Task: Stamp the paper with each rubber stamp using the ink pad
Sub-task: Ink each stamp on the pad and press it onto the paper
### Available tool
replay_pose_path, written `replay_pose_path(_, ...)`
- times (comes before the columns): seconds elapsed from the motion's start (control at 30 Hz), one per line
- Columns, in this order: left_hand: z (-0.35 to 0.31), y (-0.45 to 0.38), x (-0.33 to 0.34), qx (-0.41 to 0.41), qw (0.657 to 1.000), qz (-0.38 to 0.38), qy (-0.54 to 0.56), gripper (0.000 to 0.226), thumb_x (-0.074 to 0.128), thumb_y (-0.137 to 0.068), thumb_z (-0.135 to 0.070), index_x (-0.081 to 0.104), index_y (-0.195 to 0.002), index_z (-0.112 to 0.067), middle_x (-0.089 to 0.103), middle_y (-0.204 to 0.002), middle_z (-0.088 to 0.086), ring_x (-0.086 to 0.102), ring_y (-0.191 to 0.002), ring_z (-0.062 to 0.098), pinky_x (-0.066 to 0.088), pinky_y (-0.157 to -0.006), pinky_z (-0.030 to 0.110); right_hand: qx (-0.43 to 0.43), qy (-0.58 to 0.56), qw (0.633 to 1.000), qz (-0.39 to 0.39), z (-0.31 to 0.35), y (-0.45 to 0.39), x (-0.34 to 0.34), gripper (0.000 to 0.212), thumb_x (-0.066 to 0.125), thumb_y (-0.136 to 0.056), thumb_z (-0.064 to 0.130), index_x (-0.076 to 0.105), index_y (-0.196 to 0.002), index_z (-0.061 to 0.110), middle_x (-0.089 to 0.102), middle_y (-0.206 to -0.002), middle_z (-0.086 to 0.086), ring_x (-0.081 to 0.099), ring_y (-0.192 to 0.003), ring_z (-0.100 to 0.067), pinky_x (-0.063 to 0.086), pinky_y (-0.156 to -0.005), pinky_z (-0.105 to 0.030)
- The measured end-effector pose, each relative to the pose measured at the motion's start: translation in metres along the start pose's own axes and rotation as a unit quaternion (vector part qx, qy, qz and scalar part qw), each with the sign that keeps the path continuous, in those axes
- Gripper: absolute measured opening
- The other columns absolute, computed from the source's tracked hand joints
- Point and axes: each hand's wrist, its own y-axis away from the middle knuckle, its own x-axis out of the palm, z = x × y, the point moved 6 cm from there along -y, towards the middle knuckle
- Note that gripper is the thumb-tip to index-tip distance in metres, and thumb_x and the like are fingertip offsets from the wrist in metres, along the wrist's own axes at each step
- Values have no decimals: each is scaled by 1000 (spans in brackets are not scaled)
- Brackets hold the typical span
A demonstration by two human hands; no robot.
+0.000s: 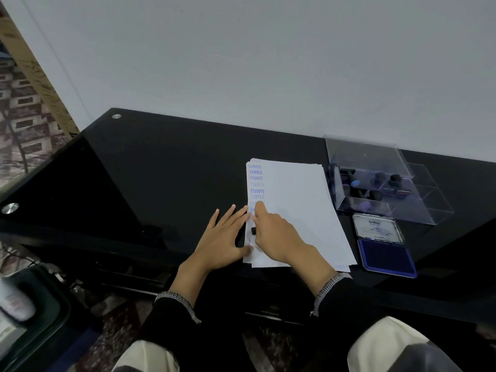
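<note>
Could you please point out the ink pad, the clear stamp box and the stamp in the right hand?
ink pad (385, 255): head view, on its blue inked surface.
clear stamp box (371, 157): head view, on its raised lid.
stamp (252, 230): head view, on its dark tip showing beside the fingers.

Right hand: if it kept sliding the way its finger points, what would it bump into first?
Probably nothing solid. The right hand points up the paper along the blue SAMPLE prints; beyond lies bare black table, then the wall.

Black sleeves (346, 315), grey-white woven cuff trim (328, 287); cream trousers (386, 345).
</note>
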Motion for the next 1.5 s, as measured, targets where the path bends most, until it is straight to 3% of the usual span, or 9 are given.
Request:
replay_pose_path(0.23, 0, -1, -1, -4, 1000, 4, 0, 97, 21, -67, -69, 11, -154, -26, -1, -160, -16, -16, -140, -3, -16, -117, 34, 2, -1, 1000, 22, 1, -9, -4, 12, 42, -98, 15, 33, -105, 18, 55, -126, -15, 50, -61, -18, 41, -52, -26)
replay_pose_path(0.47, 0, -1, 0, 0, 1000, -10, 11, 98, 23, -68, -70, 13, -155, -26, 2, -160, -18, -14, -141, -3, -16, -116, 32, -15, -5, 999, -51, 2, 15, 3, 10, 33, -102, 21, 26, -95, 24, 46, -78, 5, 39, -59, -12, 30, -50, -25)
replay_pose_path(0.67, -1, -1, -2, 1, 1000, -15, 10, 99, 25, -67, -71, 16, -154, -25, 4, -160, -16, -9, -145, 1, -14, -118, 33, 21, -121, 990, -66, -14, 13, -5, 11, 31, -103, 25, 31, -95, 18, 50, -76, 0, 42, -60, -16, 36, -57, -33)
replay_pose_path(0.73, -1, -1, -2, 1, 1000, -11, 4, 99, 26, -66, -71, 16, -154, -25, 5, -160, -16, -8, -146, 3, -13, -118, 34, 106, -278, 945, -138, -41, 13, -18, 15, 32, -103, 24, 38, -94, 14, 50, -73, 0, 44, -63, -16, 34, -58, -32)
replay_pose_path(0.83, 0, -1, -2, -2, 1000, -11, 8, 98, 27, -67, -70, 17, -153, -26, 6, -161, -15, -7, -147, 4, -13, -119, 35, 215, -508, 796, -248, -85, 25, -24, 20, 35, -101, 15, 45, -84, 14, 45, -66, -2, 39, -55, -13, 31, -49, -23)
replay_pose_path(1.0, 0, -2, -2, -7, 1000, -5, 1, 98, 27, -66, -71, 16, -153, -27, 6, -161, -15, -7, -147, 5, -11, -120, 37, 234, -675, 657, -242, -109, 40, -14, 25, 33, -103, 17, 47, -82, 13, 39, -55, -4, 30, -46, -13, 24, -48, -25)
replay_pose_path(1.27, 0, -3, -2, -11, 1000, -5, -6, 97, 28, -67, -72, 16, -153, -28, 6, -161, -15, -8, -146, 3, -13, -118, 35, 209, -722, 608, -256, -107, 46, -8, 26, 32, -104, 15, 47, -82, 11, 38, -52, -2, 32, -47, -13, 25, -48, -25)
replay_pose_path(1.4, 0, -2, -1, -16, 1000, 9, -1, 97, 28, -68, -71, 14, -153, -27, 4, -161, -14, -11, -144, 2, -14, -117, 36, 219, -708, 622, -254, -108, 45, -7, 18, 36, -103, 13, 44, -87, 14, 40, -58, -5, 35, -49, -13, 27, -47, -24)
replay_pose_path(1.5, -5, -4, -5, -41, 997, 69, 11, 90, 44, -79, -59, 9, -154, -23, 0, -162, -11, -13, -147, 10, -14, -117, 40, 220, -666, 669, -246, -109, 46, -9, 12, 41, -102, 17, 41, -90, 15, 53, -61, -7, 41, -51, -14, 33, -50, -25)
